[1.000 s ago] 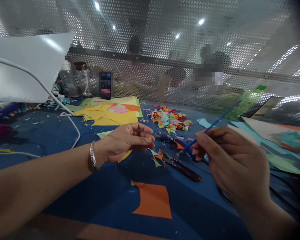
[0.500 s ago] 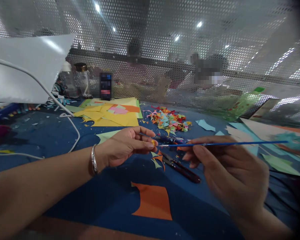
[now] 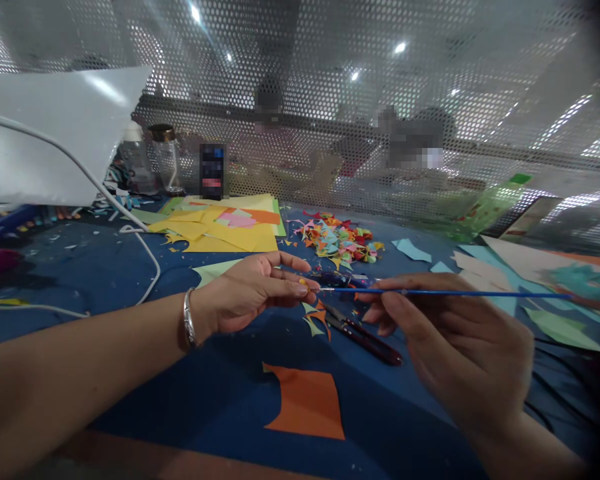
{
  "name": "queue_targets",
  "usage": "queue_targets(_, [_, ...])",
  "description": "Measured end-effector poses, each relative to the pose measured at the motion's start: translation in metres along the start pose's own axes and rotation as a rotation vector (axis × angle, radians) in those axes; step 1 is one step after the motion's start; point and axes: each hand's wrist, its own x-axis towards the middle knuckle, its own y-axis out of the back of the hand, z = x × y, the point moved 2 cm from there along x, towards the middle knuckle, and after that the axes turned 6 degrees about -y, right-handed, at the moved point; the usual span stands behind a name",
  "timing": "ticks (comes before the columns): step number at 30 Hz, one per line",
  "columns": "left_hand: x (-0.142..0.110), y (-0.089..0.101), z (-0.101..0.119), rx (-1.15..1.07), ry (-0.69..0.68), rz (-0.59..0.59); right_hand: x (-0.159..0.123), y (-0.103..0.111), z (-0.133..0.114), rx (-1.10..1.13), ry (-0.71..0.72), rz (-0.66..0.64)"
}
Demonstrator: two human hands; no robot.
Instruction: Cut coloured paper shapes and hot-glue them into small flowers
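**Blue stick (image 3: pixel 445 293) pointed at a yellow piece (image 3: pixel 303 282)**

The small yellow piece sits at the fingertips of the left hand (image 3: pixel 247 290), pinched between thumb and finger; its exact shape is too small to tell. The blue stick lies nearly level across the view, its long axis running from the right hand (image 3: pixel 460 333) toward the left fingertips. Its pale, metal-looking end is at the yellow piece; whether the two touch cannot be told. The right grip is closed on the shaft, thumb against fingers, with the far end extending rightward past the hand. The left hand is nearer the pale end.

Below the gap between the hands, scissors (image 3: pixel 367 340) rest on the counter (image 3: pixel 205 407), blades aimed up and left, beside green and orange scraps (image 3: pixel 319 321). An orange sheet (image 3: pixel 309 405) lies nearer the wearer, with blue surface on both sides of it. Beyond the hands is a heap of mixed paper scraps (image 3: pixel 341 240); yellow paper (image 3: pixel 245 239) lies left of it. Dark cables (image 3: pixel 555 363) edge the right hand's outer side.
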Motion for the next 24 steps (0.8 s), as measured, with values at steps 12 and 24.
queue_targets(12, [-0.0008, 0.0015, 0.0001, -0.006, -0.035, 0.007, -0.0006, 0.0010, -0.0006, -0.045, -0.003, -0.012])
queue_targets(24, [-0.0016, -0.0028, 0.0027, -0.008, -0.030, 0.060, -0.0006, 0.0010, -0.0020, -0.030, -0.009, -0.033])
